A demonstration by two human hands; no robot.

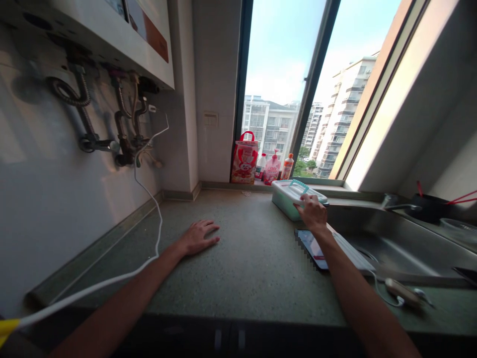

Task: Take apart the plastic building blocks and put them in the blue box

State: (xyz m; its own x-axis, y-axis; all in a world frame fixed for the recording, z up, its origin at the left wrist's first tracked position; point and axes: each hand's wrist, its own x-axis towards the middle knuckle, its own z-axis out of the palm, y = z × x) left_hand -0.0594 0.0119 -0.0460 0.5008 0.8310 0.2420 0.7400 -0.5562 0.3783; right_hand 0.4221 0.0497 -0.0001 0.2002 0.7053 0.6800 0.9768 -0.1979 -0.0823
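Note:
My left hand (201,237) lies on the grey-green countertop (246,268), palm down with its fingers spread and nothing in it. At the back of the counter, left of the sink, is a plastic storage box (285,202) with a pale green body, a whitish lid and a teal carry handle (299,186). My right hand (313,213) is closed on the near side of this box, fingers curled over the lid next to the handle and thumb toward the side wall. Its fingertips are partly hidden. Beneath my right forearm lies a tablet-like device (313,248) with a lit screen.
A steel sink (402,248) is on the right, with a black pot (428,206) beyond it. A white cable (160,228) crosses the left side. A red bag (245,161) and several bottles stand by the window. A beige corded object (402,292) lies front right.

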